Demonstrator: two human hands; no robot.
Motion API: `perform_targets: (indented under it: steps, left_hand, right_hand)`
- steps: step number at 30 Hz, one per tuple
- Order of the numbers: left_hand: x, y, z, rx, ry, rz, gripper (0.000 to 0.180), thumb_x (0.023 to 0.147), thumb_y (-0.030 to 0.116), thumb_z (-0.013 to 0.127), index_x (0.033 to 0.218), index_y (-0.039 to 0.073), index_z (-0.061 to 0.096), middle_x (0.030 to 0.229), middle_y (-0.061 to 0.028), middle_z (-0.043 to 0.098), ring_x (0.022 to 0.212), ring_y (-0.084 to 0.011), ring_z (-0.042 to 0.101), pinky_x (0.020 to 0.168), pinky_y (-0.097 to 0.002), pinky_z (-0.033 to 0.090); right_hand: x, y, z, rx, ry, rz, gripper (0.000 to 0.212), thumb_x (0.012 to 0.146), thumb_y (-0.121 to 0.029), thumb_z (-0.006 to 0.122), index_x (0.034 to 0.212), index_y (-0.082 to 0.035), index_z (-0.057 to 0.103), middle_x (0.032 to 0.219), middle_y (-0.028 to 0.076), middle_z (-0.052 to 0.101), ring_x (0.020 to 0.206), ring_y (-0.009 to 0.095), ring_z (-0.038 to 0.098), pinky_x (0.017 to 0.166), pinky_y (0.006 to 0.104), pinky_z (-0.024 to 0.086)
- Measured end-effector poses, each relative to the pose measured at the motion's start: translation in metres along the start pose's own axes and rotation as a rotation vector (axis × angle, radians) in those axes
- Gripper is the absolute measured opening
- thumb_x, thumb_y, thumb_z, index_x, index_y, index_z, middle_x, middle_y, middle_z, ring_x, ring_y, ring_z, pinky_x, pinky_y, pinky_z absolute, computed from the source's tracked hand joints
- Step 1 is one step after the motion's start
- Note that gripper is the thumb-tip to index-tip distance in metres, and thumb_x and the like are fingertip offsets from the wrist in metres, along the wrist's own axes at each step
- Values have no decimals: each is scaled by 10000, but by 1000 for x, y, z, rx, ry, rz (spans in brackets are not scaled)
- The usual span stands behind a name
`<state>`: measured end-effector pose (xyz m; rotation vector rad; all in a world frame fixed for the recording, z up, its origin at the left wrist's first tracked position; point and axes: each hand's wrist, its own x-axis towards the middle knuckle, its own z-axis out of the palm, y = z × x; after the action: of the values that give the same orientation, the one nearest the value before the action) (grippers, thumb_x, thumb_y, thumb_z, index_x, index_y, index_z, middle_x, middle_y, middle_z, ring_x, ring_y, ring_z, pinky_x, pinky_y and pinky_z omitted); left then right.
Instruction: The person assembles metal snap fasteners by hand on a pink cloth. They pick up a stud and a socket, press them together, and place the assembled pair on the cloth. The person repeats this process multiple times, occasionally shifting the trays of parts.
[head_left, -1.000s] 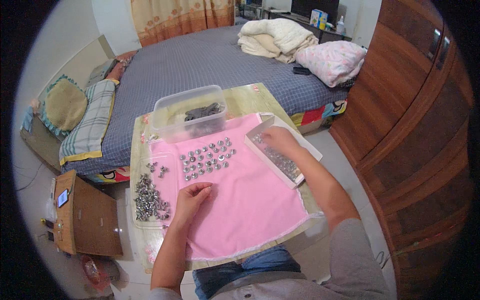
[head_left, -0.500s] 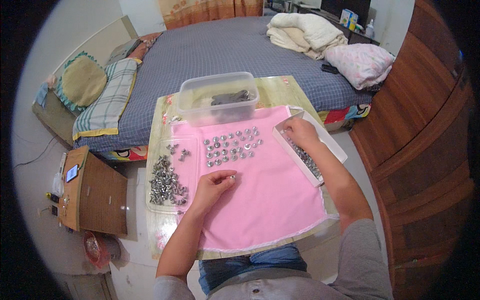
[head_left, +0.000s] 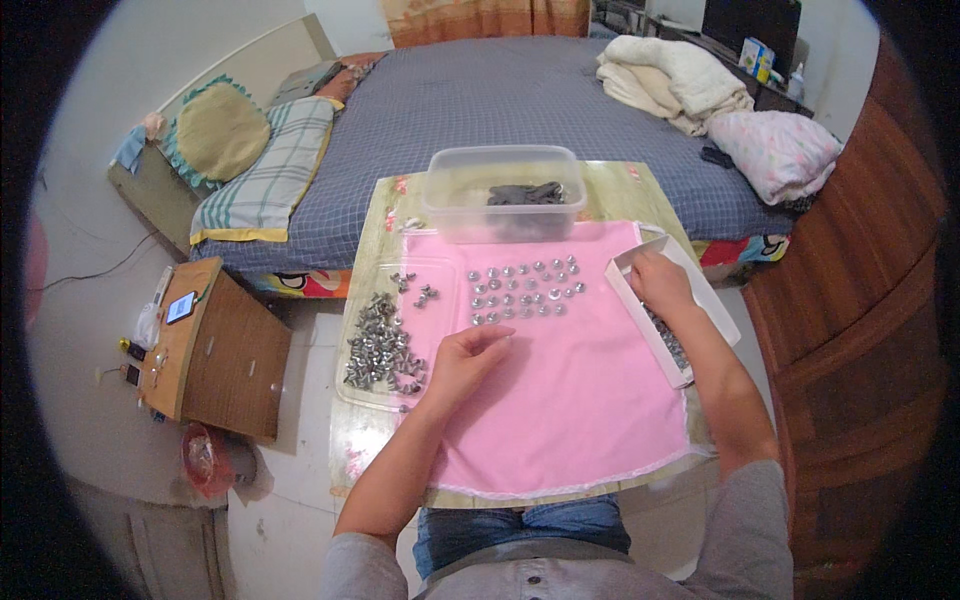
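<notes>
1. On the left of the desk (head_left: 357, 432), a clear tray (head_left: 440, 300) is loaded with a heap of silver studs (head_left: 378, 345); a few are set apart toward its far end.
2. The left hand (head_left: 468, 360) is held over the near left of the rows, its thumb and fingertips brought narrowly together; whether a piece is pinched there cannot be told.
3. Beyond it, a clear tub (head_left: 450, 215) with dark items (head_left: 525, 194) inside is placed at the pink cloth's far edge.
4. Rows of studs (head_left: 515, 286) are laid out on the pink cloth (head_left: 560, 410), between the hands and nearer the tub.
5. The right hand (head_left: 660, 283) is dipped into the far end of the white box (head_left: 715, 300), its fingers bent; the fingertips are hidden, so whether anything is gripped cannot be told.
6. Small parts (head_left: 668, 340) are kept in that box. The step in hand is judged to be picking from them; for the next move, a fine fingertip pinch and a clear lift past the box wall seem to be called for.
</notes>
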<state>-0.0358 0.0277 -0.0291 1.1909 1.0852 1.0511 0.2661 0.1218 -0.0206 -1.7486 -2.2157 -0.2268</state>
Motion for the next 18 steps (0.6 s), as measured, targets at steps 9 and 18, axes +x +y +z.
perform_targets:
  steps: [9, 18]
  left_hand:
    - [0, 17, -21, 62, 177, 124, 176, 790, 33, 561, 957, -13, 586, 808, -43, 603, 704, -85, 549, 644, -200, 449]
    - [1, 20, -80, 732, 357, 149, 181, 729, 72, 584, 892, 0, 611, 763, -90, 619, 683, -145, 585, 627, -249, 462]
  right_hand:
    - [-18, -7, -27, 637, 74, 259, 110, 723, -115, 602, 775, -27, 561, 660, 95, 588, 542, 173, 562, 504, 289, 451]
    - [-37, -37, -51, 1272, -84, 367, 83, 778, -65, 562, 837, -6, 555, 677, 39, 575, 569, 74, 536, 496, 191, 443]
